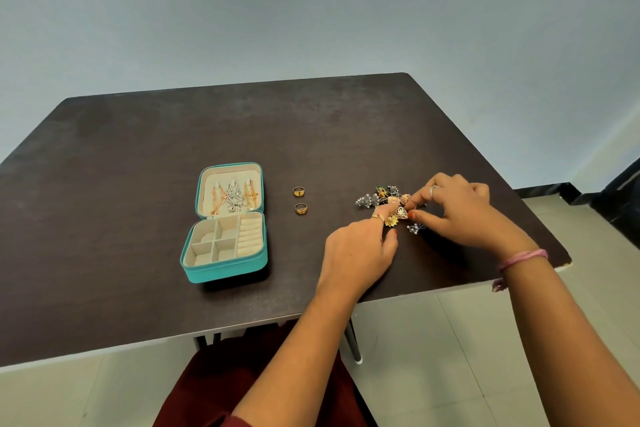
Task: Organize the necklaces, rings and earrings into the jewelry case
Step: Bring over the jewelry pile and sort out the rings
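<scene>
An open teal jewelry case lies on the dark table, left of centre. Several gold and silver necklaces hang inside its lid, and the cream compartments of its base hold nothing. Two gold rings lie on the table just right of the case. Further right sits a pile of earrings. Both hands are in that pile: my left hand pinches an earring at its near edge, and my right hand pinches a gold heart-shaped earring in the middle.
The table's front edge runs close to my lap, and its right corner is just beyond my right wrist. Pale floor tiles show to the right of the table and below it. A plain wall stands behind.
</scene>
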Motion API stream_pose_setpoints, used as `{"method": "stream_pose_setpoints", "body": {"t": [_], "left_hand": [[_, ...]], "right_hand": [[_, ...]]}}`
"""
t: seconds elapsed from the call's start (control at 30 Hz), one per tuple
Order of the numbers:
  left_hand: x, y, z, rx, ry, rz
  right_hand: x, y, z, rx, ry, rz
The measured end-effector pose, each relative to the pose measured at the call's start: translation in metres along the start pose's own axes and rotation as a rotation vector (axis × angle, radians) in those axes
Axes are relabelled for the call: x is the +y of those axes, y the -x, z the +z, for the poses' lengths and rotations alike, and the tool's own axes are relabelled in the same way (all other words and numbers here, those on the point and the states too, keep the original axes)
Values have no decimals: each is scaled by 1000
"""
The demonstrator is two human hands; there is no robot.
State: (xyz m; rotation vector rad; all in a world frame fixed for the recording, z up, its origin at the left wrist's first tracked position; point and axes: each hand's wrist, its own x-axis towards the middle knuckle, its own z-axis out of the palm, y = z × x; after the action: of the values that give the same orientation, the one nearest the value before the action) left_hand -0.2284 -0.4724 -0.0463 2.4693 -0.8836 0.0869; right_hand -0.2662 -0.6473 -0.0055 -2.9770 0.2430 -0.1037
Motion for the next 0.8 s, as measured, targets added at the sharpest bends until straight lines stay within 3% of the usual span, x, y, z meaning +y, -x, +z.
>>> {"method": "stream_pose_setpoints", "body": {"t": [0.4,0.7,0.8], "left_hand": [[4,2,-2,5,-33,12],[0,1,3,27,-24,36],[0,3,3,29,21,19]], "right_hand": [[-14,-2,3,-11,144,30],[6,-3,-14,2,-461,74],[10,-3,-14,34,-563,86]]}}
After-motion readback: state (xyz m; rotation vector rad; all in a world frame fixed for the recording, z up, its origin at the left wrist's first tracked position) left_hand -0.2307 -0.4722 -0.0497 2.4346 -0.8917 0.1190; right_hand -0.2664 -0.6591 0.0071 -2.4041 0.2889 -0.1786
